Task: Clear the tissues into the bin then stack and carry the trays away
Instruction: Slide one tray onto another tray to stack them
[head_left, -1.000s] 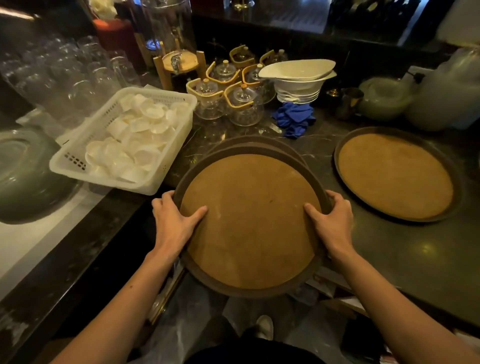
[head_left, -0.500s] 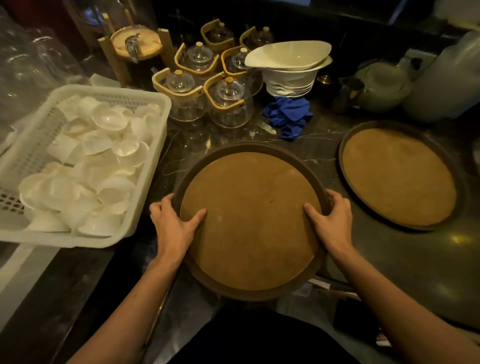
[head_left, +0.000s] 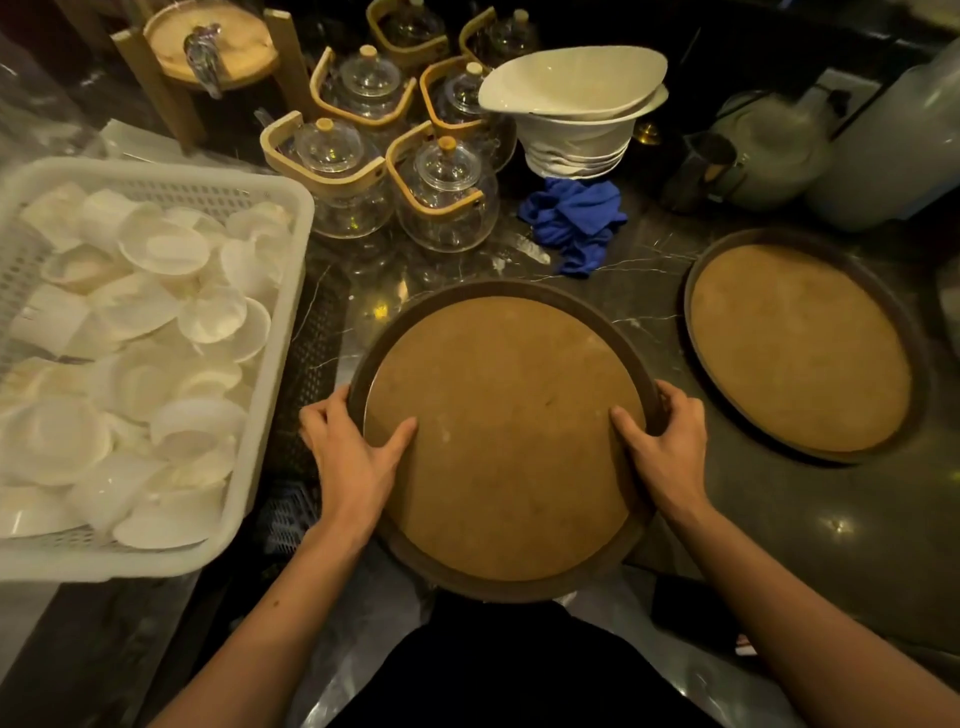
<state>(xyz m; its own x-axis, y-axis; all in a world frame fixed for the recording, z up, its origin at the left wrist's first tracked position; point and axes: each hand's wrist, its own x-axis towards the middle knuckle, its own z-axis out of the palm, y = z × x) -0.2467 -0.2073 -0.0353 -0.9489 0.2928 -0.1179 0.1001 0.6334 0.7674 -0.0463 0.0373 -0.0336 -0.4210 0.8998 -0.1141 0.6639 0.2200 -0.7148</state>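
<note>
A round brown tray (head_left: 506, 431) with a cork-like inner face lies at the near edge of the dark marble counter, its near part overhanging the edge. My left hand (head_left: 353, 460) grips its left rim, thumb on the inner face. My right hand (head_left: 662, 449) grips the right rim the same way. Whether another tray lies under it is hidden. A second round tray (head_left: 802, 345) of the same kind lies flat on the counter to the right, untouched. No tissues or bin are in view.
A white plastic basket (head_left: 283, 291) full of small white dishes stands at the left. Behind the tray are several glass teapots (head_left: 444, 189) with wooden handles, a stack of white bowls (head_left: 576, 119), a blue cloth (head_left: 576, 221) and a metal jug (head_left: 698, 169).
The held tray came down and forward onto the counter, covering the tray edge seen beneath it a second ago. My view has moved closer and tipped down. Both hands keep their grip.
</note>
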